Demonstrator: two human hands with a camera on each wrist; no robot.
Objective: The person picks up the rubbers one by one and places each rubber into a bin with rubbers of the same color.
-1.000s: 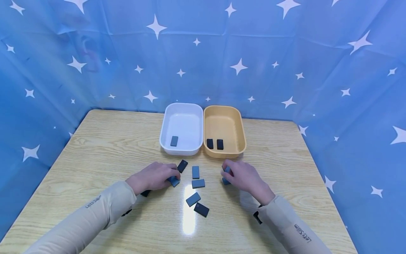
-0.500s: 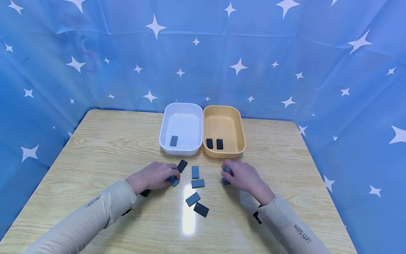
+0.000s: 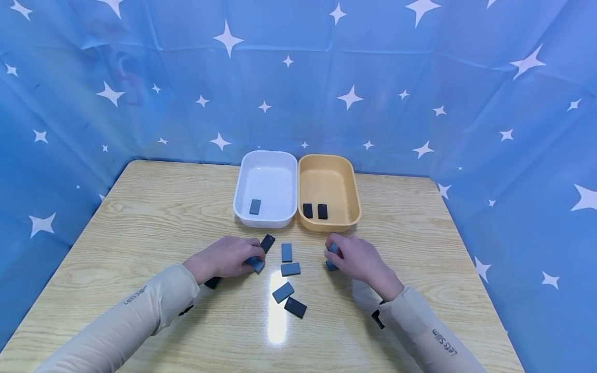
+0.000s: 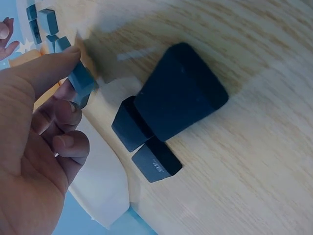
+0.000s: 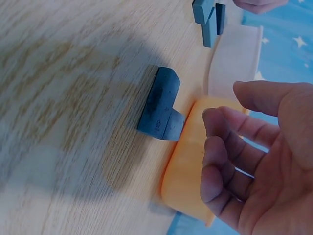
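Where the left wrist bends over the wood-grain table, three dark rectangular blocks, clustered close together; the head view shows only part of one. Left hand: thumb and finger narrow, pinching one blue rectangular block, which is tilted. Just beyond its fingertips, one black rectangular block, lying slantwise. Behind, one white bin, containing a single grey-blue block near its front left. Centre, three loose blue blocks: one lengthwise, one crosswise just nearer, one slanted; beside the last, a slanted black block. Next, one orange bin beside the white one, holding two black blocks side by side at the front. Right hand: fingers loosely curved, thumb apart, holding nothing, over two touching blue blocks set at an angle before the orange bin.
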